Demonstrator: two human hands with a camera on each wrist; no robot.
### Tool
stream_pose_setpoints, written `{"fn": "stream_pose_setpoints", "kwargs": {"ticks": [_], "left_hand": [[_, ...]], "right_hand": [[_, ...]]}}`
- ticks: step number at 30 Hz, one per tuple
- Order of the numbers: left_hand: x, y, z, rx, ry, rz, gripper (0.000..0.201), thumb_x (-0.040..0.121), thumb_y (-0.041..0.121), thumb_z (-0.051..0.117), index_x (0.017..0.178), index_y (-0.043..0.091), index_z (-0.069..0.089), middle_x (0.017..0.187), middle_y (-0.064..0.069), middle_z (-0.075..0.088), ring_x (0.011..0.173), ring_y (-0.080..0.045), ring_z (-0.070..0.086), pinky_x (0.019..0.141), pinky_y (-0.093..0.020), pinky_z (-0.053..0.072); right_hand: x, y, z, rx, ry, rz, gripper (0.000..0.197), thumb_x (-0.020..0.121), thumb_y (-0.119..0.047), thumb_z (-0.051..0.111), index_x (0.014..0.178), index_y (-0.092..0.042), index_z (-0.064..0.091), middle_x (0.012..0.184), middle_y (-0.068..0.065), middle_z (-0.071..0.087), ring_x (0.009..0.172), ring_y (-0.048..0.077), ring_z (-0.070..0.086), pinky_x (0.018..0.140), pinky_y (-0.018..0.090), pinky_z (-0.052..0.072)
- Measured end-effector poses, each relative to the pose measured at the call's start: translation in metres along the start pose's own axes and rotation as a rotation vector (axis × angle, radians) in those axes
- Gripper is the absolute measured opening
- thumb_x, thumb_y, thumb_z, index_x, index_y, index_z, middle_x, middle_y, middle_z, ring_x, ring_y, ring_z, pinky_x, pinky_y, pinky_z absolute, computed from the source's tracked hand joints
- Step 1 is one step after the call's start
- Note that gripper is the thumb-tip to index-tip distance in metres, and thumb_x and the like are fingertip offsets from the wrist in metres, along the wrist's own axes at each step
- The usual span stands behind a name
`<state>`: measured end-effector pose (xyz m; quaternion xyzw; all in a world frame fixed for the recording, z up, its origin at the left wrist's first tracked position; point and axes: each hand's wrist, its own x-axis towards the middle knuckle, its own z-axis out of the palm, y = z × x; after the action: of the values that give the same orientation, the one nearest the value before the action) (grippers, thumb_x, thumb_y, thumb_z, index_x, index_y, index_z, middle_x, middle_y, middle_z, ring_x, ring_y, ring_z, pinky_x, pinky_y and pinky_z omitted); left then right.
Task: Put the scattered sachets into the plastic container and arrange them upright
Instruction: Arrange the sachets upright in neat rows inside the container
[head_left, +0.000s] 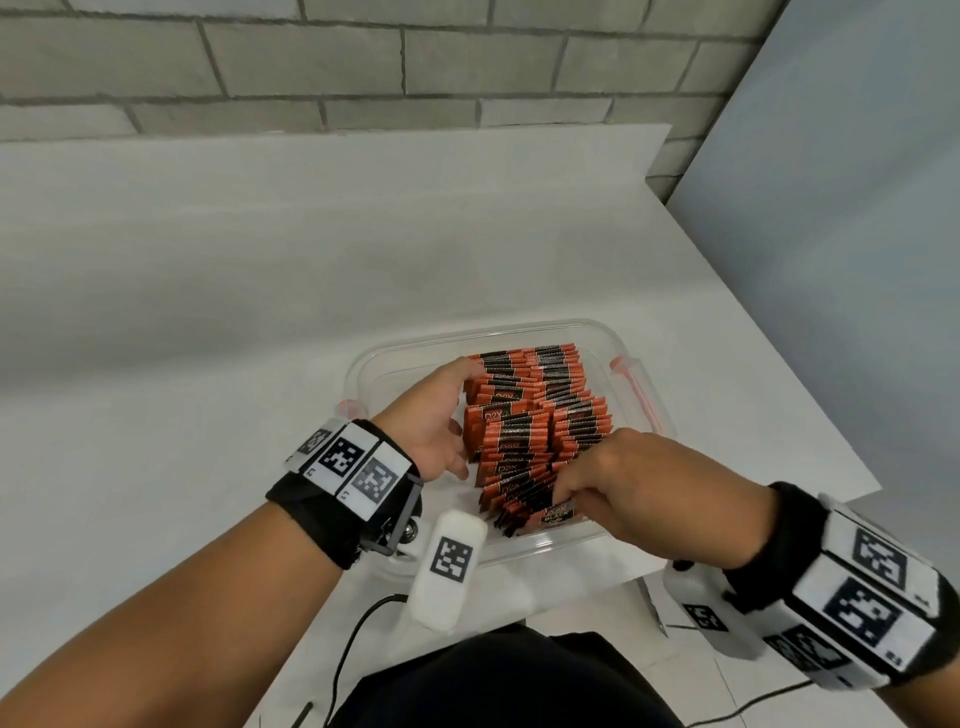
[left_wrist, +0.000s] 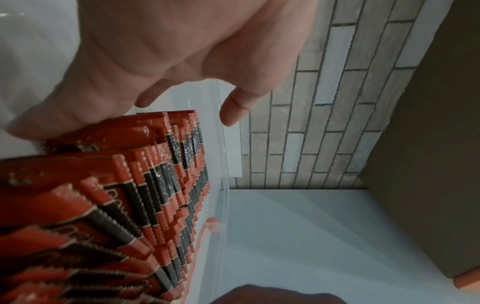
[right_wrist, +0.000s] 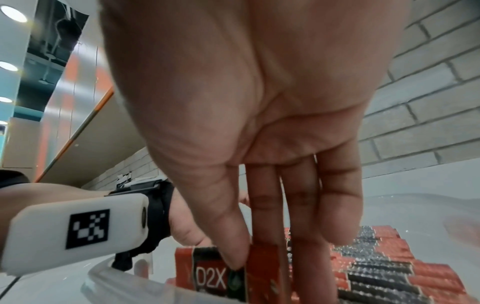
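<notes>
A clear plastic container (head_left: 498, 330) on the white table holds several rows of orange-and-black sachets (head_left: 530, 415) standing on edge. My left hand (head_left: 452, 415) lies along the left side of the rows with fingers extended against them; in the left wrist view the left hand (left_wrist: 182, 51) rests on the sachets (left_wrist: 155, 185) beside the container wall (left_wrist: 224, 185). My right hand (head_left: 569, 501) is at the near end of the rows. There the right hand (right_wrist: 250, 246) pinches the nearest sachet (right_wrist: 210, 275), thumb in front and fingers behind.
The container has orange clips (head_left: 636, 384) on its sides and stands close to the table's near edge (head_left: 322, 597). A black cable (head_left: 353, 639) hangs below that edge. A brick wall (head_left: 415, 57) runs behind, and a grey partition (head_left: 857, 208) stands at the right.
</notes>
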<state>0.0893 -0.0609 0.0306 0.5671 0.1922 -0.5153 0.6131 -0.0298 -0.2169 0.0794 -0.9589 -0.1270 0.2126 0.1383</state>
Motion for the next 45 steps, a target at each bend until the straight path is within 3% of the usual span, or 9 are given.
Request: {"fn": "stream_pose_setpoints", "kwargs": {"ticks": [8,12,18,25,29,33,35,41,45], "left_hand": [[0.003,0.0,-0.004,0.019,-0.026,0.021,0.066,0.091,0.036,0.052,0.142,0.004,0.026,0.137,-0.033,0.043,0.122,-0.049,0.046,0.11,-0.064,0.021],[0.004,-0.001,-0.004,0.047,-0.021,0.03,0.048,0.093,0.035,0.05,0.128,0.006,0.037,0.099,-0.023,0.059,0.106,-0.038,0.054,0.109,-0.062,0.026],[-0.005,0.0,-0.001,0.068,-0.041,0.049,0.038,0.094,0.035,0.048,0.123,0.01,0.042,0.129,-0.024,0.051,0.125,-0.043,0.045,0.111,-0.062,0.021],[-0.002,0.001,-0.003,0.063,-0.06,0.024,0.028,0.093,0.034,0.047,0.107,0.01,0.046,0.117,-0.017,0.053,0.125,-0.04,0.046,0.112,-0.061,0.022],[0.0,0.002,-0.003,0.045,-0.048,0.025,0.025,0.093,0.034,0.049,0.105,0.011,0.049,0.095,-0.017,0.063,0.095,-0.032,0.059,0.109,-0.06,0.027],[-0.002,0.001,-0.005,0.018,-0.038,0.051,0.059,0.092,0.034,0.051,0.143,0.012,0.03,0.149,-0.027,0.03,0.135,-0.043,0.034,0.113,-0.062,0.016],[-0.001,0.001,-0.008,-0.012,-0.03,0.046,0.073,0.091,0.035,0.052,0.15,0.012,0.017,0.154,-0.029,0.015,0.14,-0.046,0.023,0.113,-0.061,0.016],[0.003,-0.001,-0.013,-0.027,-0.1,-0.046,0.071,0.088,0.039,0.053,0.14,-0.004,0.031,0.092,-0.017,0.066,0.093,-0.036,0.06,0.097,-0.057,0.036],[-0.002,0.001,-0.009,-0.001,-0.12,-0.052,0.057,0.09,0.037,0.049,0.128,-0.004,0.044,0.103,-0.02,0.065,0.098,-0.037,0.06,0.093,-0.056,0.039]], "right_hand": [[-0.004,-0.005,0.002,0.078,-0.115,-0.039,0.035,0.094,-0.034,0.052,0.126,-0.023,0.057,0.118,-0.011,0.061,0.103,0.005,0.054,0.09,0.018,0.043],[0.0,-0.004,0.004,-0.011,-0.229,-0.016,0.039,0.091,-0.044,0.055,0.124,-0.024,0.059,0.115,-0.009,0.065,0.102,0.011,0.06,0.088,0.031,0.049],[0.002,-0.01,0.006,-0.102,-0.194,-0.022,0.036,0.095,-0.039,0.049,0.128,-0.026,0.054,0.114,-0.006,0.046,0.104,0.011,0.043,0.089,0.024,0.041],[0.003,-0.011,0.009,-0.101,-0.215,-0.016,0.03,0.096,-0.033,0.047,0.118,-0.018,0.059,0.11,-0.002,0.06,0.098,0.015,0.057,0.088,0.031,0.048],[0.005,-0.011,0.015,-0.207,-0.219,-0.035,0.036,0.096,-0.038,0.039,0.119,-0.02,0.06,0.109,-0.003,0.056,0.099,0.016,0.051,0.09,0.031,0.044],[0.003,-0.015,0.017,-0.212,-0.179,-0.025,0.038,0.098,-0.041,0.036,0.124,-0.021,0.055,0.115,-0.003,0.046,0.105,0.015,0.042,0.094,0.031,0.039],[0.001,-0.018,0.019,-0.158,-0.137,-0.028,0.034,0.098,-0.036,0.038,0.124,-0.021,0.053,0.115,-0.004,0.051,0.103,0.015,0.048,0.09,0.029,0.043],[0.003,-0.015,0.02,-0.134,-0.155,-0.057,0.031,0.096,-0.032,0.041,0.111,-0.015,0.061,0.102,-0.001,0.063,0.09,0.016,0.06,0.082,0.028,0.049],[0.005,-0.012,0.024,-0.176,-0.144,-0.077,0.03,0.094,-0.032,0.041,0.105,-0.015,0.063,0.096,-0.001,0.064,0.084,0.016,0.06,0.078,0.029,0.05]]}}
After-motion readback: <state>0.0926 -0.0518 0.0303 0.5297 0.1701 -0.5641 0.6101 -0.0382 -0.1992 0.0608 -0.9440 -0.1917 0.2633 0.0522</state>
